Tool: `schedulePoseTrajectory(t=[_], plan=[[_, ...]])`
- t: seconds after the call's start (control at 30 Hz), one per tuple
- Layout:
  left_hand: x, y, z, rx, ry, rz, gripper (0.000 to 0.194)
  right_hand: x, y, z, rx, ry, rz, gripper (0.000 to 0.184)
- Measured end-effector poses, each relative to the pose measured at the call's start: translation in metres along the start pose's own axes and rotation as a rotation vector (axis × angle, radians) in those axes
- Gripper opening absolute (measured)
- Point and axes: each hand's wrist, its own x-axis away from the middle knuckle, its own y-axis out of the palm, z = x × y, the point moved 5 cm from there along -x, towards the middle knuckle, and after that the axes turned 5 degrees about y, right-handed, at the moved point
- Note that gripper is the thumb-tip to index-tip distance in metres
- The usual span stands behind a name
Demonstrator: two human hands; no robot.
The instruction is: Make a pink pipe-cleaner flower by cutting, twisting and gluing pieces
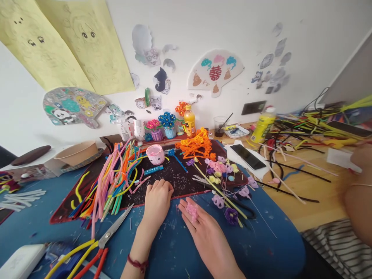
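A white wall (180, 15) with yellow drawings (99, 46) on the left and a fan (216, 73) at centre rises behind a blue tabletop (270, 240), which meets a wooden one (302, 223) on the right. A dark mat (178, 186) covers the middle. At its near edge the left hand (158, 199) rests back up, fingers curled under; whether they pinch anything I cannot tell. Just right of it, the right hand (205, 228) lies palm up, spread flat, with pink bits (192, 212) heaped on its fingers. Beyond the left hand, a pink pot (155, 155) stands upright on the mat, a blue knife (154, 169) lying just nearer. Coloured stems (116, 178) spread to the left, and scissors (116, 224) with yellow handles lie near left. Orange stems (200, 143) pile up at the far right of the mat, with loose flowers (218, 200) nearer, beside the right hand. Along the far side stand a blue bouquet (167, 120), an orange bottle (190, 122) and a cup (220, 127). Farther right are a phone (247, 157) and a yellow bottle (263, 124); another person's arm (359, 197) shows, blurred, at the right edge.
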Motion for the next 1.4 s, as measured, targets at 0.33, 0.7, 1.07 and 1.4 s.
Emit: schedulePoseTrajectory(t=[0.33, 0.7, 1.07, 1.4], plan=[[0.027, -0.023, 0.025, 0.303, 0.040, -0.002, 0.019, -0.007, 0.005, 0.009, -0.227, 0.069, 0.092, 0.034], [0.035, -0.025, 0.037, 0.492, 0.013, 0.139, 0.016, -0.006, 0.002, 0.010, -0.291, 0.071, 0.084, 0.028], [0.066, -0.017, 0.059, 0.297, 0.141, 0.216, 0.009, -0.007, 0.000, 0.010, -0.325, 0.124, -0.059, 0.042], [0.064, -0.013, 0.049, 0.323, 0.002, 0.316, 0.014, -0.006, 0.005, 0.007, -0.371, 0.181, -0.035, 0.042]])
